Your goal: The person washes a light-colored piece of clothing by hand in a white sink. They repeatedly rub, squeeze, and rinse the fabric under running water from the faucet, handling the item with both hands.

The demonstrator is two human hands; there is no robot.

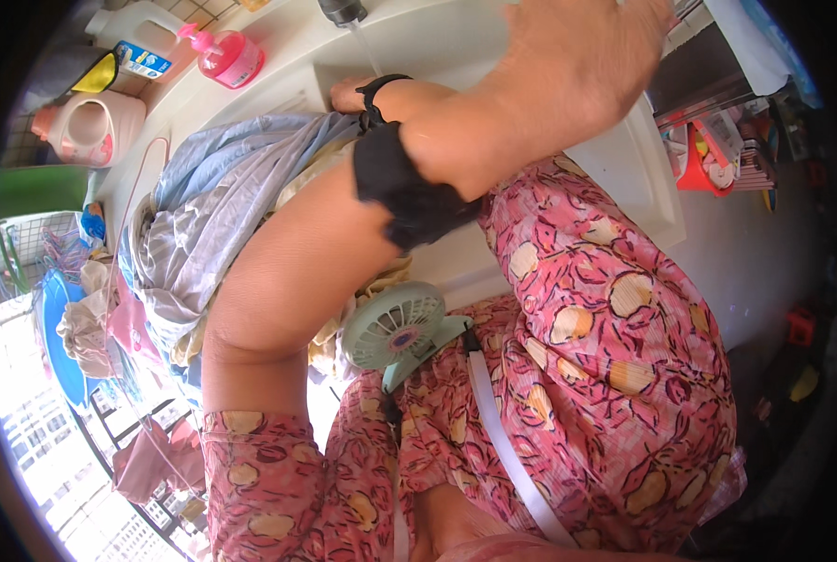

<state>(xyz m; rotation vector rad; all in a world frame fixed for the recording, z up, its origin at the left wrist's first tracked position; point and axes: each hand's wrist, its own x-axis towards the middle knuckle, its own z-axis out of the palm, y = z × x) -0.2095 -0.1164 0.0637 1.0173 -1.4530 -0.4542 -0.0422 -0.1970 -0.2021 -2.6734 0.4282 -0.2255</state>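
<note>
My left hand (590, 49) is raised and blurred at the top right, partly cut off by the frame; its fingers do not show clearly. A black band circles my left forearm (418, 190). Behind that forearm, my right hand (348, 96) reaches into the white sink (622, 168), a black strap at its wrist. Its fingers are too hidden to tell what they hold. Water runs from a dark faucet (343, 10) close to it. Wet-looking blue and grey cloth (207, 190) lies heaped just left of my right hand. A pale green portable fan (397, 327) hangs at my chest.
Along the sink's left edge stand a pink pump bottle (232, 60), a white jug (144, 35) and a pink-capped detergent jug (98, 130). Further left are a blue basin (60, 337) and hanging pink cloth (158, 456). A red basket (699, 165) holds items at the right.
</note>
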